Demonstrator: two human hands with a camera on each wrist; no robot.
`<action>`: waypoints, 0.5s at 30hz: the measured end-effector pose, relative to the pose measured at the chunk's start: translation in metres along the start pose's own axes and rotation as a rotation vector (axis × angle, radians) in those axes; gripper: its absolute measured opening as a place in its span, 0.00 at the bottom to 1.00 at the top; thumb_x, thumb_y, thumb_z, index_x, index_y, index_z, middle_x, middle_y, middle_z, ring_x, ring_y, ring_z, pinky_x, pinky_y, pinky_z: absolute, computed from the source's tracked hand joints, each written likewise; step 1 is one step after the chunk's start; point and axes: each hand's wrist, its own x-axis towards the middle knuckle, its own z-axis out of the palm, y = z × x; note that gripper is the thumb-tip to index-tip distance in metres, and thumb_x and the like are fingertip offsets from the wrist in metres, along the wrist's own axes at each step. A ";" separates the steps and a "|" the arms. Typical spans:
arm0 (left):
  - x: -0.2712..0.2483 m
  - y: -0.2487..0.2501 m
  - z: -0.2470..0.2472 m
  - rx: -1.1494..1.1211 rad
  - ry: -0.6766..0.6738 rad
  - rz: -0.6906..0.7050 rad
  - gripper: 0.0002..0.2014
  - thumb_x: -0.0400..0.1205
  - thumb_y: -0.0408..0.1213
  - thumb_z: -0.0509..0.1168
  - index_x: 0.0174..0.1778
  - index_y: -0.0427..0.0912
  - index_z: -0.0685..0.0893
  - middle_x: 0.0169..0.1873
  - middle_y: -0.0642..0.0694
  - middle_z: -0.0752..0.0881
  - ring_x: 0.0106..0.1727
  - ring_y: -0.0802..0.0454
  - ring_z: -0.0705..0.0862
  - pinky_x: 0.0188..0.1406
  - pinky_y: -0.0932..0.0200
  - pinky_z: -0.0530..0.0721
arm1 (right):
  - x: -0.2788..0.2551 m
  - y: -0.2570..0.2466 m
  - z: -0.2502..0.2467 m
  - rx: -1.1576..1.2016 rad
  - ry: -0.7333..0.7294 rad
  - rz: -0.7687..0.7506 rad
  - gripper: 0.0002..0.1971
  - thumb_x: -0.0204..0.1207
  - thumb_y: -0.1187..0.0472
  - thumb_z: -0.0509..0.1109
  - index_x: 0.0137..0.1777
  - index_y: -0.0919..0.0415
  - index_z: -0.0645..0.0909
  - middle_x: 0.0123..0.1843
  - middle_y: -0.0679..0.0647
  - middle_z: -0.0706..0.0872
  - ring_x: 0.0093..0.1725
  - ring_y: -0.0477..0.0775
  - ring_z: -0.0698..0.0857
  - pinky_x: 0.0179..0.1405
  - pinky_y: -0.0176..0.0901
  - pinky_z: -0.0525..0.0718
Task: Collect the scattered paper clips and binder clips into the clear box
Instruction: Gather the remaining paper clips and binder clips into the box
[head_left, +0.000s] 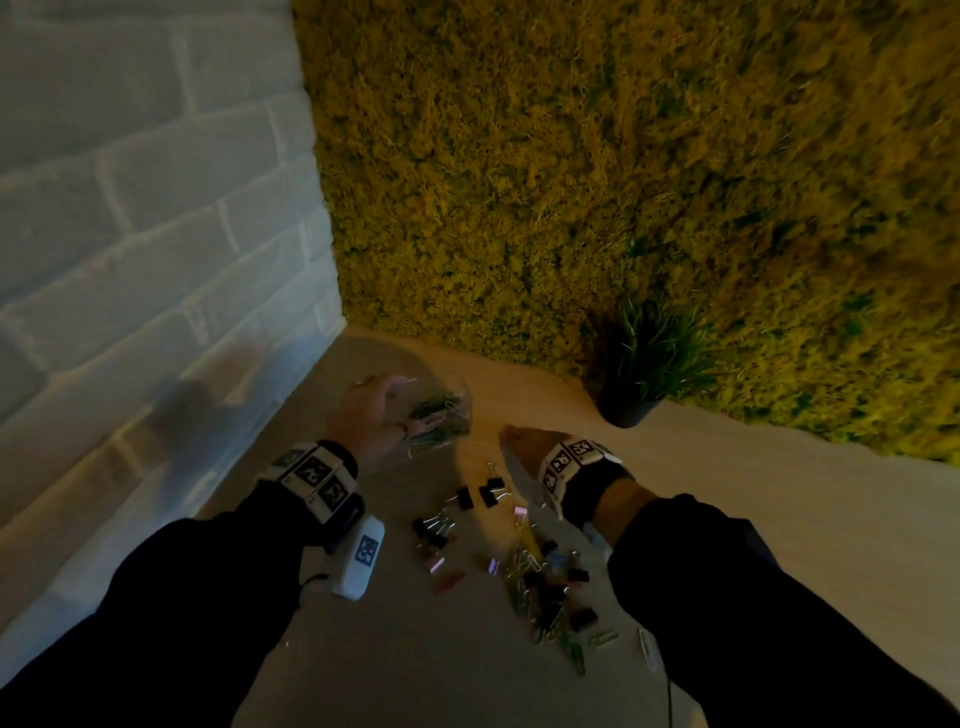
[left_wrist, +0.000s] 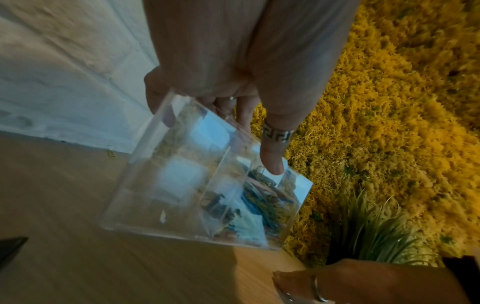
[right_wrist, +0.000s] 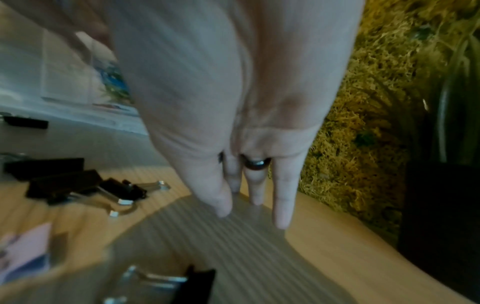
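**Left hand holds the clear box; right hand hangs loose over the clips**

In the head view the left hand grips the clear box at the centre of the frame, just above the scatter of clips. The left wrist view shows the grip closely: the fingers curl round the upper edge of the box, one ringed finger lying on its right face, the thumb on the left corner. The box is tilted and appears lifted off the wooden worktop. A tangle of coloured paper clips sits inside its lower right part.

The right hand is right of the box and apart from it, holding nothing. In the right wrist view its fingers hang straight and relaxed, pointing down over the worktop.

Black binder clips lie just below the box and left of the right wrist; in the right wrist view they sit at middle left, clear of the fingertips. More paper clips and binder clips are heaped in the lower centre of the head view, beside the right sleeve.

A potted plant stands at the right against a mossy wall.
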 end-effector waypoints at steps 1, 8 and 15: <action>0.001 -0.001 0.000 0.006 -0.008 0.002 0.30 0.71 0.39 0.75 0.70 0.46 0.73 0.66 0.45 0.78 0.69 0.46 0.74 0.70 0.41 0.73 | -0.001 0.002 0.000 -0.062 0.010 -0.023 0.25 0.88 0.54 0.43 0.83 0.58 0.51 0.86 0.53 0.52 0.84 0.54 0.55 0.83 0.46 0.52; 0.007 0.010 0.024 0.103 -0.124 0.000 0.30 0.74 0.33 0.73 0.72 0.40 0.71 0.66 0.43 0.77 0.70 0.46 0.74 0.68 0.56 0.70 | -0.007 0.015 0.014 -0.293 0.200 -0.128 0.18 0.82 0.64 0.60 0.71 0.66 0.70 0.71 0.64 0.76 0.68 0.65 0.78 0.65 0.56 0.80; 0.012 0.011 0.033 0.102 -0.189 0.000 0.31 0.73 0.35 0.73 0.72 0.42 0.70 0.67 0.44 0.77 0.70 0.47 0.74 0.70 0.53 0.72 | -0.012 0.021 0.018 0.031 0.259 -0.091 0.11 0.76 0.69 0.61 0.56 0.66 0.79 0.60 0.64 0.83 0.59 0.64 0.83 0.59 0.50 0.81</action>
